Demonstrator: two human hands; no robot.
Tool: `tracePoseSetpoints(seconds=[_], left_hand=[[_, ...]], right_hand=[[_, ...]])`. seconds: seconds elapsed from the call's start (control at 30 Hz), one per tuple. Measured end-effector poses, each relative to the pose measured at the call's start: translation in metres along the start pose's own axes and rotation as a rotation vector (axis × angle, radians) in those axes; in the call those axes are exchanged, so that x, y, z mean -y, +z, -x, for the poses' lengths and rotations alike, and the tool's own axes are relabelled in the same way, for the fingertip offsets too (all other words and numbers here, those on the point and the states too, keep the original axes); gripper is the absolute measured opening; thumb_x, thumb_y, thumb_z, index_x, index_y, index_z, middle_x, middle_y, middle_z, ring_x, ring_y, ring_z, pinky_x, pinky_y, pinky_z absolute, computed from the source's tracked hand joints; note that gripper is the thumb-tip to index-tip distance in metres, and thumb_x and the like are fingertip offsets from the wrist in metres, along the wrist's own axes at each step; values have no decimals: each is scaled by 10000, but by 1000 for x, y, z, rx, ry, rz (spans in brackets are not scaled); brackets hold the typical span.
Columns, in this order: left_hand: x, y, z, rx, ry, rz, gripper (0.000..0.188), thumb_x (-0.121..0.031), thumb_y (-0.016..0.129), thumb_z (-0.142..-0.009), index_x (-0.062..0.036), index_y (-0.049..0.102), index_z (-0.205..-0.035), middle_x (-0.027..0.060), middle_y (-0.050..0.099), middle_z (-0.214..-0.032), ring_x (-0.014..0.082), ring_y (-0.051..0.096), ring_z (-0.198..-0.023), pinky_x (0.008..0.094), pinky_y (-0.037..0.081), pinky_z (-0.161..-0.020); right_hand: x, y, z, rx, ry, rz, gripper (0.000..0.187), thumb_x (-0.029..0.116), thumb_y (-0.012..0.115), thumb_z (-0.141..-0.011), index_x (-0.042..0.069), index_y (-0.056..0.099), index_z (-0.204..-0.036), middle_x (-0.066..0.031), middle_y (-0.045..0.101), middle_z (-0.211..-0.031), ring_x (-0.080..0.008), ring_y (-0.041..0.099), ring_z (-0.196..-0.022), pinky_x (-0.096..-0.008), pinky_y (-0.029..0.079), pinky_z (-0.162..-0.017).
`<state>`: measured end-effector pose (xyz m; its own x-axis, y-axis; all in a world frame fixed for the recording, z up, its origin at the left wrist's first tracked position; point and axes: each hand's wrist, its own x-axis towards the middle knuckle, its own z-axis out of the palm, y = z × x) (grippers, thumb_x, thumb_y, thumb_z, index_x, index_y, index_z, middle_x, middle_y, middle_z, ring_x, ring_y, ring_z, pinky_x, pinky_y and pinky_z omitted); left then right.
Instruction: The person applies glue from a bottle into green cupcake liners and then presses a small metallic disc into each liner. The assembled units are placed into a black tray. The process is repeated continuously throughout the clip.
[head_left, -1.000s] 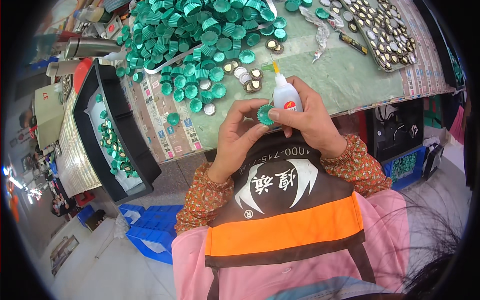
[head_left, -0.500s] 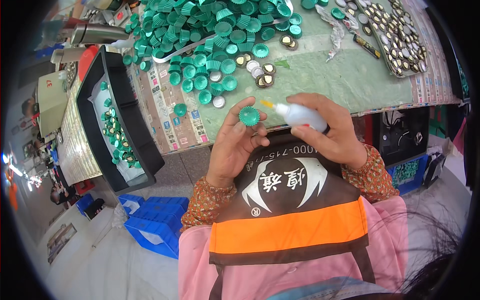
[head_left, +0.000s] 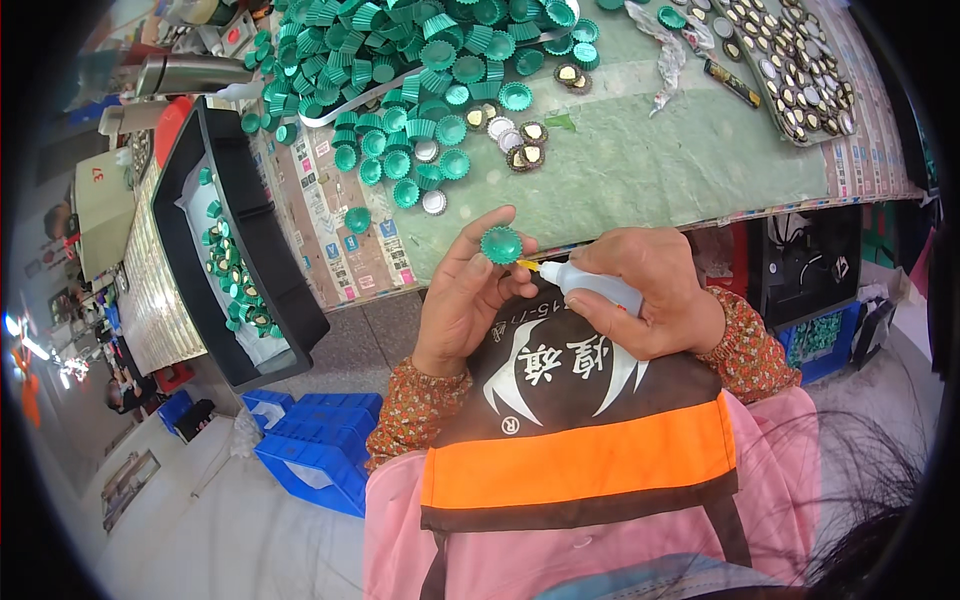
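Observation:
Between the fingertips of my left hand [head_left: 465,290] is a green fluted cup [head_left: 501,245], its hollow side facing up. My right hand [head_left: 655,290] is wrapped around a white squeeze bottle [head_left: 600,288] lying nearly level. The bottle's yellow nozzle tip [head_left: 528,265] sits close by the cup's lower right rim; whether the two touch I cannot tell. Ahead of my hands, a large heap of matching green cups [head_left: 420,60] covers the far left of the table. Several dark-rimmed round pieces with gold centres [head_left: 526,155] and a white cap [head_left: 434,202] lie near the heap.
A black bin [head_left: 270,250] at the left holds green and gold pieces on a white liner. At the far right a tray [head_left: 800,125] carries many round pieces, beside a dark marker-like tube [head_left: 733,83] and crumpled plastic [head_left: 668,60]. Blue crates [head_left: 320,440] stand on the floor.
My right hand has lowered the bottle, bringing its nozzle from the upper right of the cup down to its lower right rim. My left hand, still holding the cup, has barely shifted.

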<state>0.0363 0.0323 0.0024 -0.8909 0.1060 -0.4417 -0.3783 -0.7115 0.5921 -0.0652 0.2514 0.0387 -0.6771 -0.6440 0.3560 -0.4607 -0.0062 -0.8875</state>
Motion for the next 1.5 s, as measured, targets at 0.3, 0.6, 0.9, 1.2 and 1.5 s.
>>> tracePoseSetpoints(seconds=[0.3,0.6,0.9,1.2,1.5], left_hand=[[6,-2,0,6,-10,-25,533,-249,530,-1058,-35,370,-1520,186,625,-1252,164,659,-994,344,584,-900],[8,-1,-1,8,-41,-28,564,-284,543,-1052,2,376,-1509,183,625,-1245,168,655,-972,348,585,-901],[18,0,3,-34,-151,166,518,-327,488,-1070,45,441,-1428,115,618,-1077,176,641,-940,332,618,-787],[18,-2,6,-61,-214,174,487,-350,420,-1092,20,461,-1407,109,635,-1065,187,663,-913,347,611,-783],[14,9,5,-95,-167,-55,459,-348,458,-1080,16,478,-1358,105,635,-1044,157,656,-896,319,617,-790]], right_hand=[[2,1,-1,28,23,39,217,98,768,-811,48,618,-958,-100,632,-737,-317,635,-604,-404,478,-526],[-2,2,3,47,62,28,195,120,746,-844,45,610,-963,-118,601,-710,-342,617,-599,-422,459,-529],[-6,2,8,49,118,17,193,138,720,-868,54,581,-972,-121,606,-715,-350,626,-622,-426,478,-558],[-5,0,11,73,181,40,174,157,699,-889,59,578,-967,-123,627,-739,-355,647,-654,-432,490,-574],[-7,5,9,11,115,69,169,148,700,-878,53,585,-956,-121,616,-733,-348,647,-661,-427,492,-572]])
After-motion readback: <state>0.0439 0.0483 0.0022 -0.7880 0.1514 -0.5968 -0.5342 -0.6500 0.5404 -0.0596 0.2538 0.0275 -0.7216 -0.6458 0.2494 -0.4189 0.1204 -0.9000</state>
